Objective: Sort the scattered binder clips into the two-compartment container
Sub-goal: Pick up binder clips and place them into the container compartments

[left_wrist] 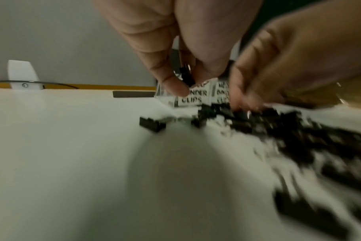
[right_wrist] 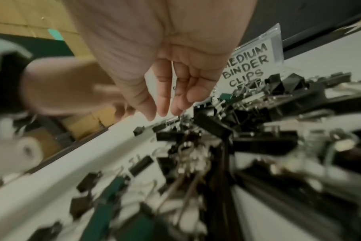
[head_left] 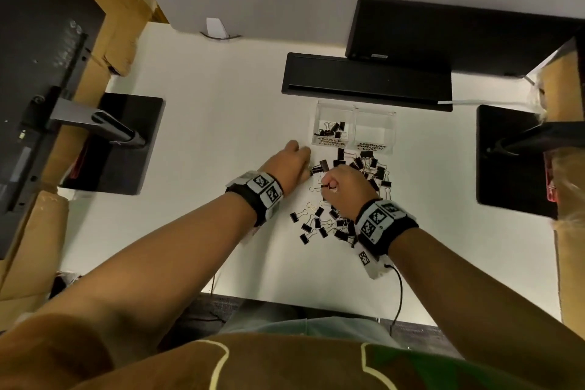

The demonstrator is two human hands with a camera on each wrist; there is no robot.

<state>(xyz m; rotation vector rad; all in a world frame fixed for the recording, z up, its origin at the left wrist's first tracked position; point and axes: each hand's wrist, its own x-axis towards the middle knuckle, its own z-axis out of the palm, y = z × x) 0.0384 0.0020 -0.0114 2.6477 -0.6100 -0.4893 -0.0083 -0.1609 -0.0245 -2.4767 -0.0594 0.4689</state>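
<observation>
A clear two-compartment container [head_left: 354, 108] stands behind a heap of black binder clips [head_left: 319, 225]. Its left half, labelled small binder clips [head_left: 330, 142], holds several small clips; the half labelled medium [head_left: 372, 147] looks empty. My left hand [head_left: 296, 161] is at the heap's left edge, and in the left wrist view my left hand [left_wrist: 188, 84] pinches a small black clip [left_wrist: 185, 75] in front of the container's label [left_wrist: 193, 97]. My right hand [head_left: 343, 182] is curled over the heap's middle, pinching a clip [head_left: 329, 187] between thumb and finger. The right wrist view shows its fingers [right_wrist: 167, 104] pointing down over the clips [right_wrist: 214, 127].
Two black monitor bases [head_left: 126, 142] [head_left: 506, 152] flank the work area on the white desk. A long black bar [head_left: 364, 82] lies just behind the container, under a monitor [head_left: 443, 35]. Cardboard boxes line both sides. A cable [head_left: 399, 288] hangs over the front edge.
</observation>
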